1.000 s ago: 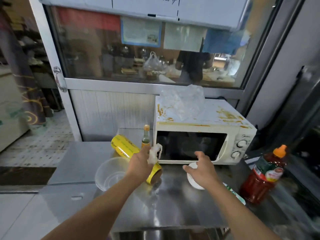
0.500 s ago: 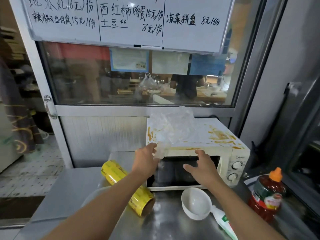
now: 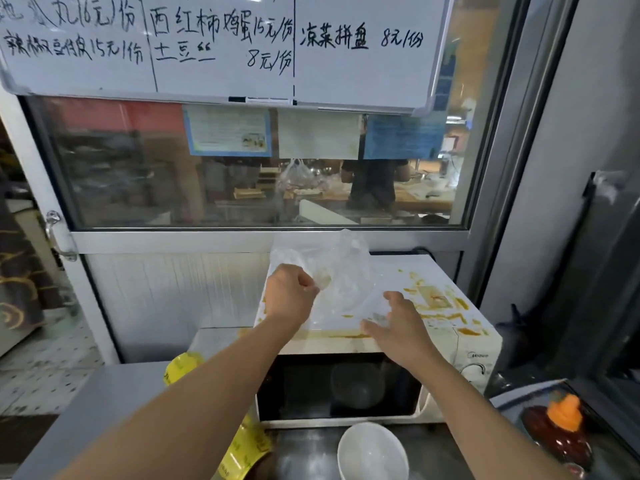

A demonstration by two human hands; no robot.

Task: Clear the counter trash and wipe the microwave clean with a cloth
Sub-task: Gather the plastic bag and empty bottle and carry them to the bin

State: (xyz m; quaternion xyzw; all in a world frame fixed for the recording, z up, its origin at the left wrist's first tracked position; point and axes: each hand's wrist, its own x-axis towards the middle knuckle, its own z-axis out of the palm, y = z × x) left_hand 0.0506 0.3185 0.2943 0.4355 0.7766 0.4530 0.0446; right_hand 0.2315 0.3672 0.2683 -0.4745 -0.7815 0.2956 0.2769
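Note:
A white microwave [image 3: 474,344] stands on the steel counter, its top smeared with orange-brown sauce [image 3: 440,306]. A crumpled clear plastic bag [image 3: 339,271] lies on the left part of its top. My left hand [image 3: 289,296] is over the top's left edge, fingers curled round a small crumpled white wad [image 3: 322,280] and touching the bag. My right hand [image 3: 398,323] reaches onto the bag's front right part, fingers bent over the plastic.
A white bowl [image 3: 372,452] sits on the counter before the microwave door. A yellow roll [image 3: 242,445] lies at lower left, partly behind my left arm. A red sauce bottle with orange cap [image 3: 561,431] stands at right. Glass window and whiteboard [image 3: 221,46] rise behind.
Both hands have risen from in front of the microwave door to its top and reached the plastic bag. The view has tilted up and moved closer.

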